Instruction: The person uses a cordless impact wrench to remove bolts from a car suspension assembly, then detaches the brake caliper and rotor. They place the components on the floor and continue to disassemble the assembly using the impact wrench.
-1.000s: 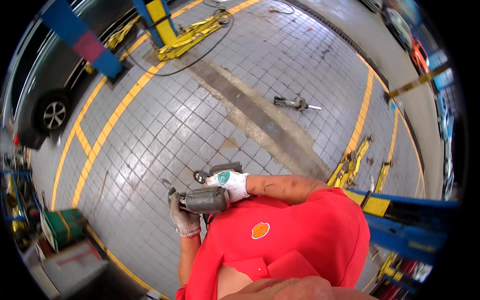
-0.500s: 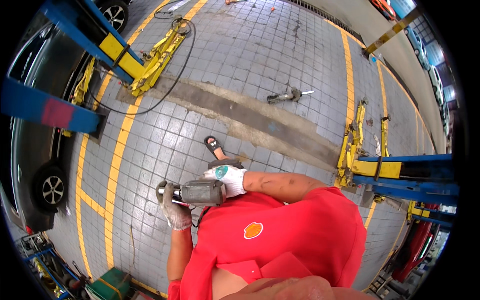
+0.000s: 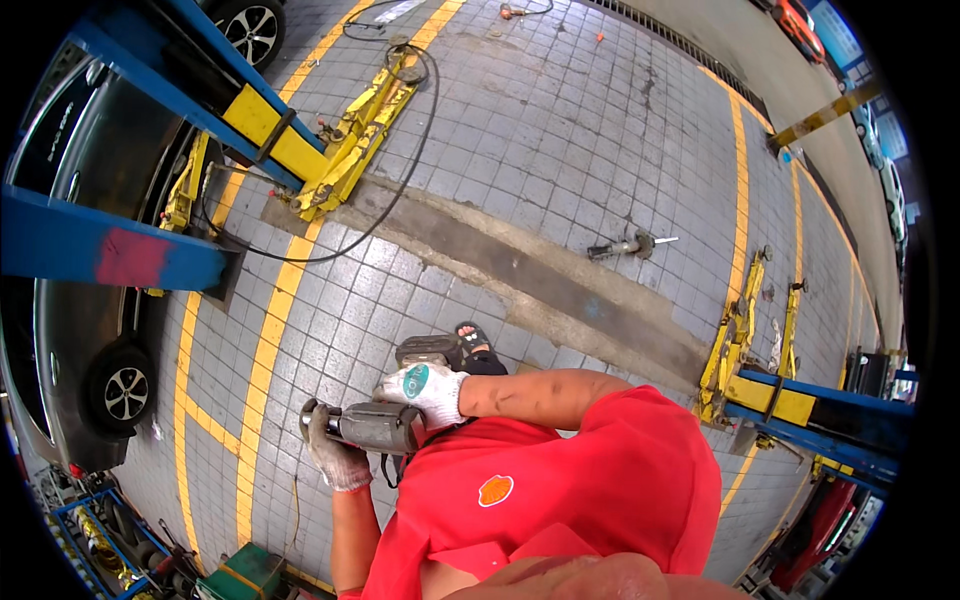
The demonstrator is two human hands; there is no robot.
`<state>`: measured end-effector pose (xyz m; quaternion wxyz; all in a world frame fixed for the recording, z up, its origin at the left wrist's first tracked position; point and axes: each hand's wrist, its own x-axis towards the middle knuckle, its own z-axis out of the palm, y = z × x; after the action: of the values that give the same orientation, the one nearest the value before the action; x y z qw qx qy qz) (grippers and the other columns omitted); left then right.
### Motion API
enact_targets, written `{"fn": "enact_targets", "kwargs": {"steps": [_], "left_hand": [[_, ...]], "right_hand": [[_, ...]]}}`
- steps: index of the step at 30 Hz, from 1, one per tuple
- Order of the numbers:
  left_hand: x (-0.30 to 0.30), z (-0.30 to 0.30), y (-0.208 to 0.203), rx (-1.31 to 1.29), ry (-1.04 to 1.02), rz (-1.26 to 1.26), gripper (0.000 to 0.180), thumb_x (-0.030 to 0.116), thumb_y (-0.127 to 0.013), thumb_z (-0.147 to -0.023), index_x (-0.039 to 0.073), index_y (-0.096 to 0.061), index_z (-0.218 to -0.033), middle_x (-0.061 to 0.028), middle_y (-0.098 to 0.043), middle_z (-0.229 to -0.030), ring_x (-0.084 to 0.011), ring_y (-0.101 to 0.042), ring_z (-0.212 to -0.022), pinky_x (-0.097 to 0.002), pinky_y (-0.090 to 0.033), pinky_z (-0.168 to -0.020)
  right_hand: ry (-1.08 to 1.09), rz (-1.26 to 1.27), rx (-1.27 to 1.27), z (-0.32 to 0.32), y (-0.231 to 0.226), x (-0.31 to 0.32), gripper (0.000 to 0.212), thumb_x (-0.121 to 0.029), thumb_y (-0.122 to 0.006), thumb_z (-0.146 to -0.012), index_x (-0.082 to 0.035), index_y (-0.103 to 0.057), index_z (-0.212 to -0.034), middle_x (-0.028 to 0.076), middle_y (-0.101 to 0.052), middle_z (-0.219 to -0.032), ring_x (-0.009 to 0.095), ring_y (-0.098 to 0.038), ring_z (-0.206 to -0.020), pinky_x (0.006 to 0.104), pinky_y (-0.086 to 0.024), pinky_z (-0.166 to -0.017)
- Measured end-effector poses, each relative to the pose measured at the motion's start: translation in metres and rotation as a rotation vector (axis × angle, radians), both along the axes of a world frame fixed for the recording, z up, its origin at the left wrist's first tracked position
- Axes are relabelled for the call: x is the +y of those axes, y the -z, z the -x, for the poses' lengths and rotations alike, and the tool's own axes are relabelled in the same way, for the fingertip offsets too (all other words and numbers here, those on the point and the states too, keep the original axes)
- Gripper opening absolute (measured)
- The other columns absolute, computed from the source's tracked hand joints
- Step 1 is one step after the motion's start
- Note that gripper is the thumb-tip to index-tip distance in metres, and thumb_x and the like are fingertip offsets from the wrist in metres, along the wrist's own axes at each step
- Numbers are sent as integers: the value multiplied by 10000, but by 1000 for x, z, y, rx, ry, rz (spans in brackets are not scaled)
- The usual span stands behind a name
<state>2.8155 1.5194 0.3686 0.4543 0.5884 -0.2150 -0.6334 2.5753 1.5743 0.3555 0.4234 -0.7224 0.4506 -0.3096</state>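
Note:
Close in front of my red shirt, both gloved hands hold a grey cordless impact wrench [image 3: 374, 428], its nose toward the left. My left hand [image 3: 338, 456] is closed around the metal nose end. My right hand [image 3: 424, 390], in a white glove with a green patch, is closed around the handle, which its fingers hide. Beyond the right hand sticks out the tool's dark block-shaped base [image 3: 430, 348]. A dark strap loop [image 3: 388, 466] hangs below the tool's body. Farther off, a shock absorber strut [image 3: 628, 246] lies on the tiled floor.
Blue lift posts with yellow arms stand at left [image 3: 355, 140] and right [image 3: 740, 340]. A black hose [image 3: 405, 190] loops over the floor. A dark car [image 3: 90, 260] is at left. A green box [image 3: 240, 572] sits lower left. My sandalled foot [image 3: 470, 336] shows beyond the tool.
The view has shifted, so the floor, lifts and strut sit farther right and lower. The wrench has tilted, and its block-shaped base shows more beyond my right hand. Both hands keep their hold.

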Motion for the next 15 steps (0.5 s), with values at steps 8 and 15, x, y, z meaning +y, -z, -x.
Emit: {"fn": "enact_targets", "kwargs": {"steps": [8,15], "left_hand": [[-123,-39,-2,-76,195,52,390,172,-665,-933,59,-566,-1293,-82,-589,-939,-202,-610,-835,-368,-527,-728],[-227,-84,-10,-46,320,67,359,239,-698,-961,37,-604,-1242,-35,-576,-890,-136,-566,-756,-306,-488,-672]], "right_hand": [[67,47,236,-63,-6,-111,548,-249,-778,-730,-83,-633,-1232,168,-700,-1088,377,-687,-1076,452,-543,-940],[131,-9,242,-106,-20,-194,671,-289,-820,-683,-80,-625,-1290,184,-693,-1122,391,-667,-1105,458,-534,-967]]}}
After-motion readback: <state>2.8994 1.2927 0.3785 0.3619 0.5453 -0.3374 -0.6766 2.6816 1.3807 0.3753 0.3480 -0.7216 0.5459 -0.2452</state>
